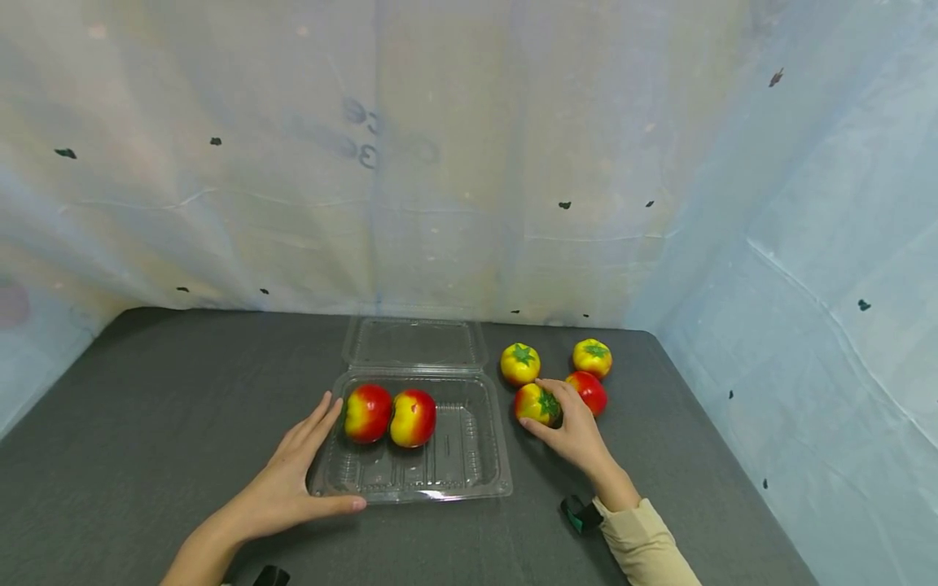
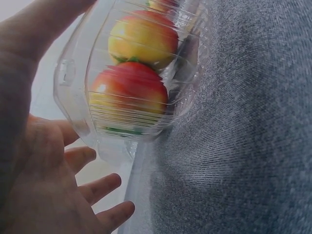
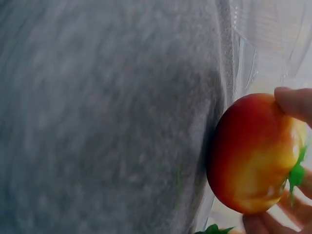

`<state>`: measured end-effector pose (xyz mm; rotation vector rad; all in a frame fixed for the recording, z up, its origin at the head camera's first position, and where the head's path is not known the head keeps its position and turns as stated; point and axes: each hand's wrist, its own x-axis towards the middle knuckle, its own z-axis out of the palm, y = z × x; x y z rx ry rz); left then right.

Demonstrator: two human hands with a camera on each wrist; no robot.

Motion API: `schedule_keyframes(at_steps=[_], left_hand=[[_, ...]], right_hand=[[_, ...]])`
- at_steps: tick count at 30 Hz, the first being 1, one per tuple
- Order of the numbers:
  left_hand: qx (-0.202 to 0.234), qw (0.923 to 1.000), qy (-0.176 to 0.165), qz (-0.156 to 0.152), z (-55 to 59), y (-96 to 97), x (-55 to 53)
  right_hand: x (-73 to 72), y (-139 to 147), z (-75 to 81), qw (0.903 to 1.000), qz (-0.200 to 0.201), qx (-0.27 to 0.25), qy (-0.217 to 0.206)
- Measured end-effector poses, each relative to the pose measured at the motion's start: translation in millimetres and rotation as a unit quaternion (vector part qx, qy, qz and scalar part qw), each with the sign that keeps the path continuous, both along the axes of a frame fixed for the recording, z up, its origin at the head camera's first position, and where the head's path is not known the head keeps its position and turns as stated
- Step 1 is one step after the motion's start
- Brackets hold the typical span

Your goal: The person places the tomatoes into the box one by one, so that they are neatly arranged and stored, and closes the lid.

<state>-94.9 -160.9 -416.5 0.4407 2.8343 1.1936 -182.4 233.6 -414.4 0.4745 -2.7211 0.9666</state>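
A clear plastic clamshell box [image 1: 454, 476] lies with its lid [image 1: 414, 342] folded back, and two red-and-yellow tomatoes [image 1: 369, 413] [image 2: 129, 92] sit side by side in its left part. My left hand [image 1: 289, 480] is at the box's left front corner, fingers spread along the left side and thumb by the front rim. To the right of the box, my right hand [image 1: 575, 427] holds another red-and-yellow tomato [image 3: 253, 156] between thumb and fingers, its green leafy top [image 1: 548, 403] turned toward the palm. The tomato is at table level.
Behind and beside my right hand lie more tomatoes: a yellow one [image 1: 520, 364] at the back left, another [image 1: 592, 358] at the back right and a red one [image 1: 589, 393] close by the fingers. Pale sheeting [image 1: 454, 179] walls in the dark grey table [image 1: 146, 423].
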Motion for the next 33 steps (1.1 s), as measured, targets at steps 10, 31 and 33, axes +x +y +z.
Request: schedule_keyframes(at_steps=[10,31,33], left_hand=[[0.007,1.0000,0.001,0.000,-2.0,1.4,0.9],[0.009,1.0000,0.002,0.000,-3.2,0.3,2.0],[0.008,1.0000,0.003,0.000,-3.2,-0.3,2.2]], right_hand=[[3.1,-2.9,-4.2,0.9988,0.017,0.004,-0.047],[6.3,-3.8,-0.6,0.9977,0.013,-0.003,-0.066],[6.0,-4.7,1.9,0.9975,0.011,-0.014,-0.068]])
